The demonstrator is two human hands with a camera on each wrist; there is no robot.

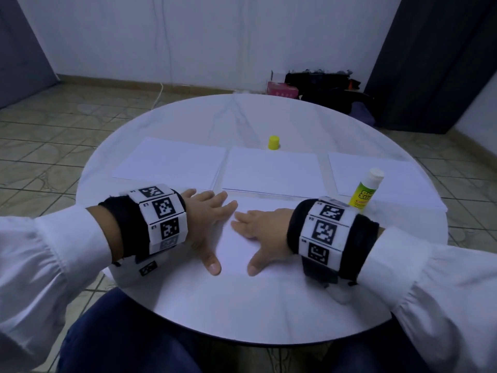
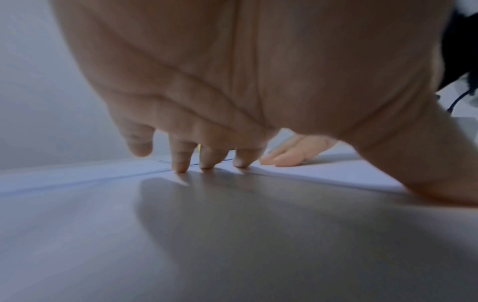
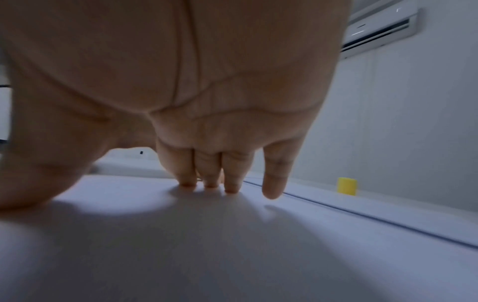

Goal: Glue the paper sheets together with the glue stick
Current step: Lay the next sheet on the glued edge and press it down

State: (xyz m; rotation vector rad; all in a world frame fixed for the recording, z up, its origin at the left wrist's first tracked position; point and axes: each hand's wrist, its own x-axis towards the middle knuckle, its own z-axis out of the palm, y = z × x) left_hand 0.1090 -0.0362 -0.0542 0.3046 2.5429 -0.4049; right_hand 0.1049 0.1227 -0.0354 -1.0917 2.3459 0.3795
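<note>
Both hands lie flat on a white paper sheet (image 1: 236, 251) near the table's front. My left hand (image 1: 207, 214) presses it with straight fingers, and its fingertips (image 2: 181, 168) touch the sheet's far edge. My right hand (image 1: 255, 224) presses beside it, fingertips (image 3: 210, 185) down on the paper. Three more white sheets lie in a row behind: left (image 1: 172, 162), middle (image 1: 271, 170), right (image 1: 376, 181). The uncapped glue stick (image 1: 365, 189) stands upright on the right sheet, just beyond my right wrist. Its yellow cap (image 1: 274, 142) (image 3: 347, 186) stands behind the middle sheet.
The round white table (image 1: 242, 313) has bare surface at the front and far side. Beyond it on the tiled floor sit a pink box (image 1: 282, 90) and dark bags (image 1: 330, 90). An air conditioner (image 3: 380, 28) hangs on the wall.
</note>
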